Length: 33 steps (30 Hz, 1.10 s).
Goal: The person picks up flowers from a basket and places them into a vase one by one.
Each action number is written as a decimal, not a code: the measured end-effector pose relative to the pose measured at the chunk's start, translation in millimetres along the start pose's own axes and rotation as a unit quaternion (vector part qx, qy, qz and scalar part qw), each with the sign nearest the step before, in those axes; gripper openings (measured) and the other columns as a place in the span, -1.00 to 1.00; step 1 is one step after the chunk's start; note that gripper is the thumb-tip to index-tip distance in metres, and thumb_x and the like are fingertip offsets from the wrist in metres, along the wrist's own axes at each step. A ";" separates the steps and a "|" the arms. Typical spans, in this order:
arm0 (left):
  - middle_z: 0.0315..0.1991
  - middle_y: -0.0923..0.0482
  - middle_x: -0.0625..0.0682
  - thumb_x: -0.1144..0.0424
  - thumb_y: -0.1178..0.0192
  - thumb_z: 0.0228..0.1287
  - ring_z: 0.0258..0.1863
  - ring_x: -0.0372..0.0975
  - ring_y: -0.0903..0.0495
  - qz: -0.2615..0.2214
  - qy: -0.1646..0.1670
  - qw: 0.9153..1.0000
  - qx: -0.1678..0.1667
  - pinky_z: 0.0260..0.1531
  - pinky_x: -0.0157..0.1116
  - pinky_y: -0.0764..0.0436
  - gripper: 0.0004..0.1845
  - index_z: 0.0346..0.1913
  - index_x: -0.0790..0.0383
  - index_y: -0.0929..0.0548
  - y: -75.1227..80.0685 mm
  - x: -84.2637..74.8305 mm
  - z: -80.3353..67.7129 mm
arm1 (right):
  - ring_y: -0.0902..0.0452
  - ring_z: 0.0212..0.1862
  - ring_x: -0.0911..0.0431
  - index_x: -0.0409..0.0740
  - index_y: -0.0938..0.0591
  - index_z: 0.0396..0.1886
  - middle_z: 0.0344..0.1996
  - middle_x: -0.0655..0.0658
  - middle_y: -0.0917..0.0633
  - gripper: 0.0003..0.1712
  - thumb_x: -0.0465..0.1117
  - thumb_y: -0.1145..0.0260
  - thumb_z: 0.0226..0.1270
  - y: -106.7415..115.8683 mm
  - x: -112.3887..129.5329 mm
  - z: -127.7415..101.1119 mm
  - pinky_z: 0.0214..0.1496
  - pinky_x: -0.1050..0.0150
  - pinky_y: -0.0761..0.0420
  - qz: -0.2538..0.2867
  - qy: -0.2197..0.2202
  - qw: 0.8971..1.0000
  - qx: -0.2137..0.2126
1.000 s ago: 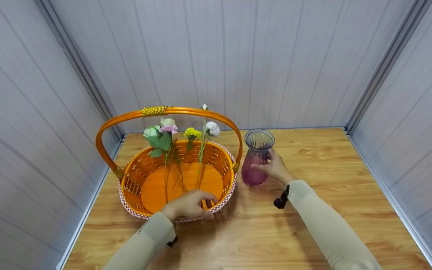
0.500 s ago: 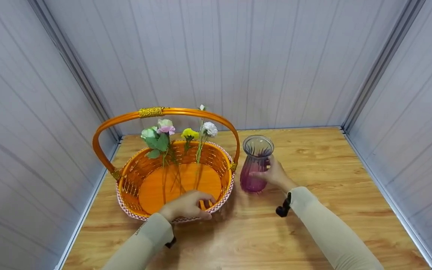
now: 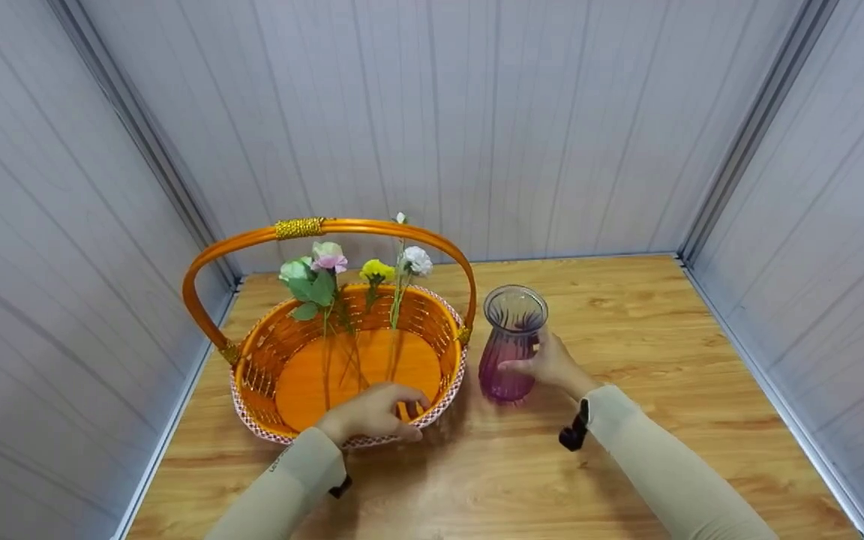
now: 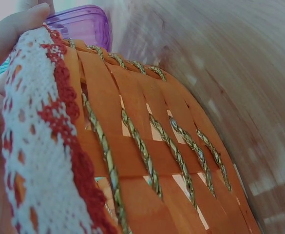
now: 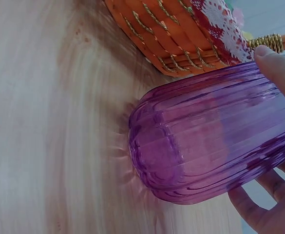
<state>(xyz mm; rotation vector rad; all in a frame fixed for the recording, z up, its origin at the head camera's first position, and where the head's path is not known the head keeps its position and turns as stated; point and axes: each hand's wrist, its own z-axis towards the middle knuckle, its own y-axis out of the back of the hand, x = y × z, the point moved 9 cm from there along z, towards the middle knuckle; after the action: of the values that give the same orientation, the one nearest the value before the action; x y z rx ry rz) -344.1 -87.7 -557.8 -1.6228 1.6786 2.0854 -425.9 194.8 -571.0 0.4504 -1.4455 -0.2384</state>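
From my head camera, my left hand (image 3: 373, 412) grips the near rim of the orange basket (image 3: 267, 375), fingers curled over the white and red lace edge, and the basket sits on the wooden table (image 3: 664, 337) toward its left side. 4 flowers (image 3: 349, 266) lean against the basket's far wall, under the arched handle (image 3: 312, 225) with its gold wrap. My right hand (image 3: 552, 364) holds the purple vase (image 3: 511, 345), which stands upright on the table just to the right of the basket, close to it; whether the 2 touch I cannot tell. My thumb and fingers are wrapped round the vase's body. From my left wrist camera, the basket's woven orange strips (image 4: 147, 156) with gold threads fill the view, the lace trim (image 4: 40, 146) runs down the left, and my fingers (image 4: 10, 29) lie over that trim; the vase (image 4: 81, 24) shows behind the rim. From my right wrist camera, the ribbed vase (image 5: 205, 146) is clasped between my thumb (image 5: 278, 68) and my fingers (image 5: 264, 209), its base meeting the table (image 5: 45, 122), with the basket (image 5: 166, 34) just beside it.
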 end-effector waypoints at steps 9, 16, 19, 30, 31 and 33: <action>-0.11 -0.74 -0.09 0.20 -0.51 0.37 0.03 0.11 -0.73 -0.012 0.006 1.000 0.005 -0.05 -0.15 -0.69 -0.64 0.19 0.03 -0.77 0.1 1.0 1.0 | -0.48 0.50 -0.36 -0.24 -0.27 0.63 0.46 -0.41 -0.55 0.27 -0.25 -0.81 -0.04 -3.9 4.1 -14.3 0.63 -0.33 -0.34 0.013 0.018 1.000 0.022; -0.11 -0.73 -0.07 0.19 -0.52 0.34 0.02 0.09 -0.72 -0.008 0.002 1.000 0.005 -0.04 -0.16 -0.68 -0.63 0.17 0.05 -0.76 -0.7 0.9 1.5 | -0.46 0.52 -0.33 -0.18 -0.28 0.63 0.47 -0.36 -0.56 0.28 -0.28 -0.81 -0.06 -7.9 8.0 -24.2 0.65 -0.33 -0.31 0.031 0.033 0.999 0.027; -0.11 -0.73 -0.08 0.18 -0.52 0.34 0.00 0.04 -0.72 -0.003 0.000 1.000 0.004 -0.04 -0.16 -0.68 -0.63 0.17 0.05 -0.76 -1.0 0.8 1.3 | -0.46 0.52 -0.34 -0.21 -0.30 0.60 0.45 -0.37 -0.57 0.26 -0.29 -0.82 -0.08 -9.0 10.1 -28.8 0.65 -0.33 -0.31 0.028 0.043 0.998 0.027; -0.11 -0.71 -0.11 0.16 -0.53 0.35 0.03 0.07 -0.71 -0.012 0.008 1.000 0.007 -0.04 -0.13 -0.68 -0.65 0.16 0.00 -0.76 -1.3 2.7 -0.8 | -0.55 0.44 -0.34 -0.35 -0.40 0.51 0.37 -0.40 -0.64 0.12 -0.29 -0.80 -0.02 -14.4 14.8 -39.2 0.62 -0.31 -0.38 0.012 0.087 0.995 0.041; -0.11 -0.71 -0.10 0.16 -0.53 0.36 0.03 0.08 -0.71 -0.009 0.007 1.000 0.007 -0.04 -0.13 -0.68 -0.65 0.16 0.01 -0.76 -1.1 1.9 -0.7 | -0.55 0.44 -0.35 -0.35 -0.40 0.51 0.37 -0.40 -0.64 0.12 -0.30 -0.80 -0.03 -14.0 14.1 -39.4 0.62 -0.31 -0.37 0.015 0.085 0.995 0.040; -0.12 -0.71 -0.10 0.17 -0.53 0.36 0.01 0.07 -0.72 -0.002 0.006 1.000 0.006 -0.04 -0.13 -0.68 -0.65 0.16 0.02 -0.76 -0.6 0.2 -0.6 | -0.55 0.44 -0.35 -0.35 -0.40 0.51 0.36 -0.41 -0.64 0.12 -0.31 -0.80 -0.04 -13.3 13.7 -39.8 0.62 -0.32 -0.37 0.017 0.083 0.996 0.038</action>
<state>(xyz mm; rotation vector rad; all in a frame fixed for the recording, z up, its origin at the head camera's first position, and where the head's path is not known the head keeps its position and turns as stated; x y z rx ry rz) -343.5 -88.0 -558.3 -1.6387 1.6864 2.0623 -383.5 183.2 -567.0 0.4948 -1.3005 -0.1160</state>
